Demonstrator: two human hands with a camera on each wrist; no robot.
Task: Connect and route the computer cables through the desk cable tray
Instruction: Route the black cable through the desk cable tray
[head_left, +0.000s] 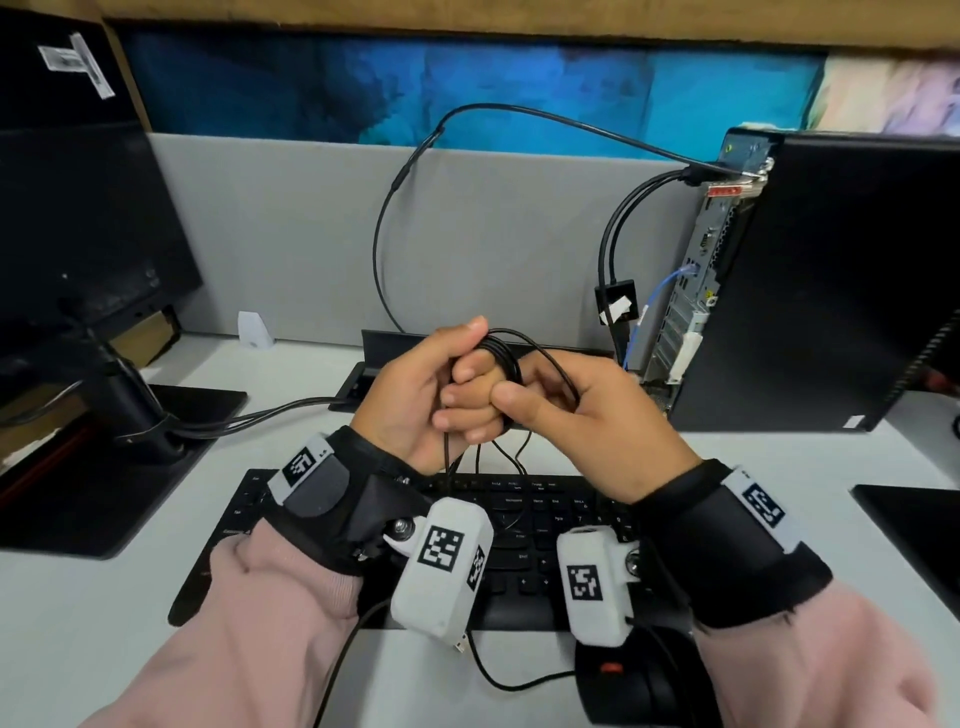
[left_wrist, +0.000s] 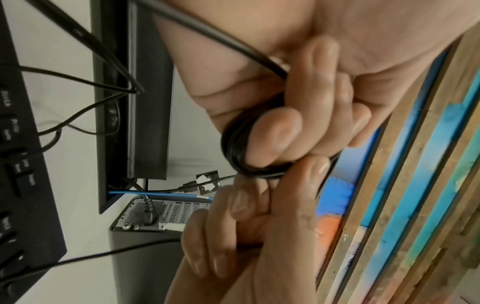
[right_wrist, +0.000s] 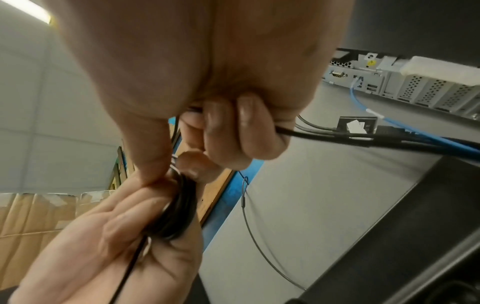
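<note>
Both hands meet above the keyboard (head_left: 524, 525). A coil of thin black cable (head_left: 506, 358) is wound round the fingers of my left hand (head_left: 441, 395), whose fingers curl over it. My right hand (head_left: 566, 405) pinches the same coil from the right, thumb pressed against the left fingers. In the left wrist view the black coil (left_wrist: 233, 148) wraps a fingertip. The right wrist view has the coil (right_wrist: 179, 207) between both hands. Loose strands hang from the coil down to the keyboard. The black cable tray slot (head_left: 405, 345) sits in the desk just behind the hands.
A black computer tower (head_left: 831, 280) stands at the right, rear ports facing me, with black cables and a blue network cable (head_left: 660, 291) plugged in. A monitor (head_left: 67, 208) on its stand is at the left. A black mouse (head_left: 639, 680) lies near the front edge.
</note>
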